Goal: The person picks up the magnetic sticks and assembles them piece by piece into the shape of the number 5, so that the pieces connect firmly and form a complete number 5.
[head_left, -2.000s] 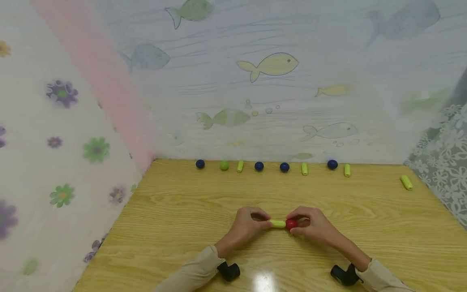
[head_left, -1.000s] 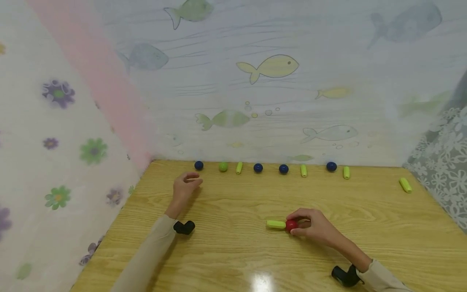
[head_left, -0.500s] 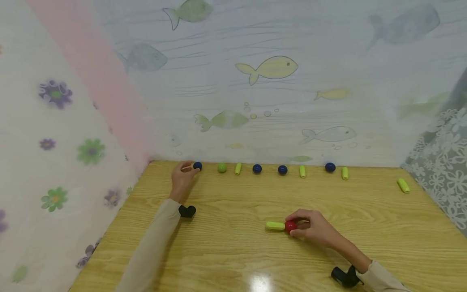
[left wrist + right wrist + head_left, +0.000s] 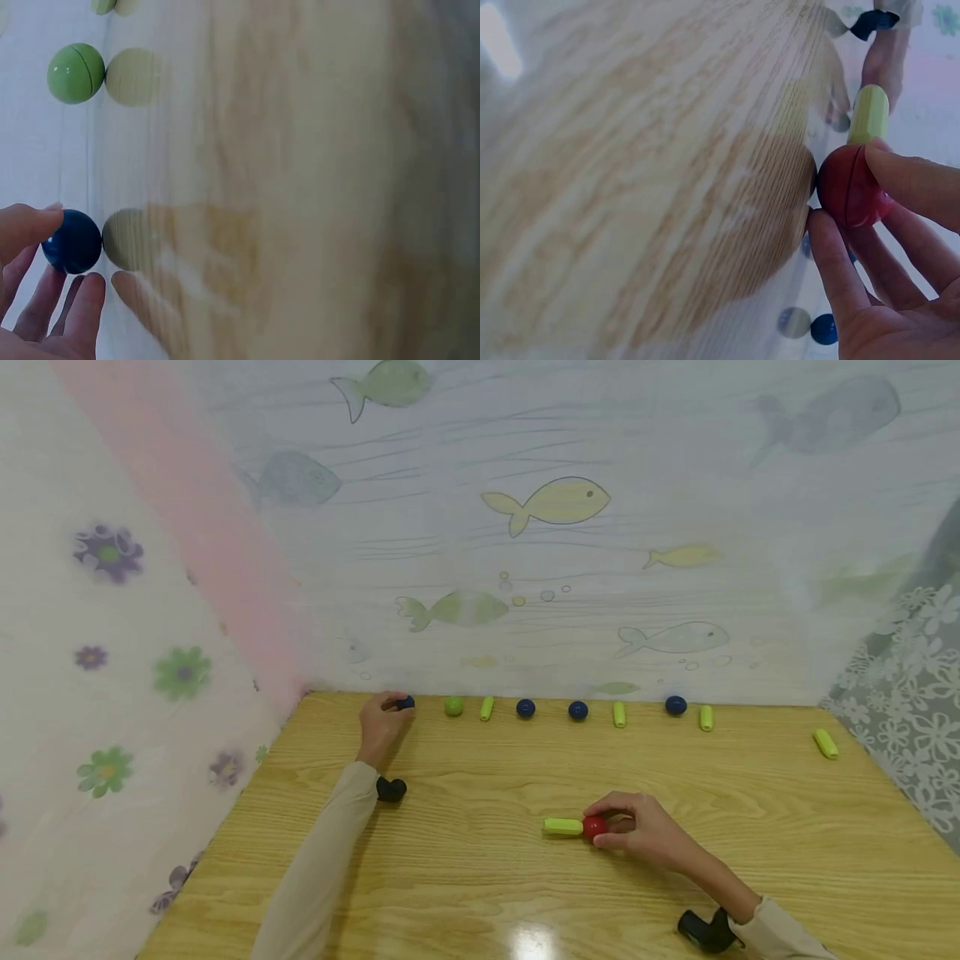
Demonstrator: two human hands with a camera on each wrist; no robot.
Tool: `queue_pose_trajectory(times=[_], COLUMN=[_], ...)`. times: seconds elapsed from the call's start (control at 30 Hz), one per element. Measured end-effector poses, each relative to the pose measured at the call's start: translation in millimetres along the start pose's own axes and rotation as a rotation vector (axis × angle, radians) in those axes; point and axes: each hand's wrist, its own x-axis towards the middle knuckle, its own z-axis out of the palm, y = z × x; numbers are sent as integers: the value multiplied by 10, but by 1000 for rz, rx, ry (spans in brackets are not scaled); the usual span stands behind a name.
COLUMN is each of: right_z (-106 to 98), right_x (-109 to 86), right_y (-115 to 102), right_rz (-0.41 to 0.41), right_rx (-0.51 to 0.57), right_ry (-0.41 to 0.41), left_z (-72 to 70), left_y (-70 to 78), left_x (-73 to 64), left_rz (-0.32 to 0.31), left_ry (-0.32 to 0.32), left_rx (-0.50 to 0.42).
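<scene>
Wood-grain table (image 4: 465,893) | fish-print wall (image 4: 345,572) | left hand (image 4: 381,725) pinches blue ball (image 4: 75,244) | right hand (image 4: 647,832) pinches red ball (image 4: 593,828)

Surface: a glossy light-brown wood-grain counter (image 4: 465,877), with white glare (image 4: 534,941) near the front.
Far-edge row, left to right: a shiny light-green ball (image 4: 453,706), a yellow-green faceted rod (image 4: 487,708), a shiny dark-blue ball (image 4: 526,708), a second dark-blue ball (image 4: 578,711), a second yellow-green rod (image 4: 619,714), a third dark-blue ball (image 4: 676,705), a third yellow-green rod (image 4: 707,718).
Right end: a fourth yellow-green rod (image 4: 826,744), lying aslant.
Back: a pale backdrop (image 4: 450,547) with printed fish (image 4: 567,500).
Left: a white flowered panel (image 4: 45,710), a pink band (image 4: 187,527) beside it.
</scene>
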Motion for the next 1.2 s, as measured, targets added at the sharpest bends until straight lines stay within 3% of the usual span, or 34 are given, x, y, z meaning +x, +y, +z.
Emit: queue_pose_trajectory(times=[0.13,0.47,0.67,0.93,1.2], right_z=[0,13,18,25,21], right_x=[0,-4,3,-15,-7], right_y=[4,12,22,21,37], right_rz=[0,5,-4,-4,-13], right_rx=[8,17,11,7,24], right_ry=[0,-4,6,16,19], left_z=[10,63,93,146,187], left_y=[17,59,81,125,237], left_x=[-8,-22,-63,-221,-450], left_rz=[20,16,20,-29,-80], left_ry=[5,-65,-67,-133,-222], left_rx=[51,160,140,118,14])
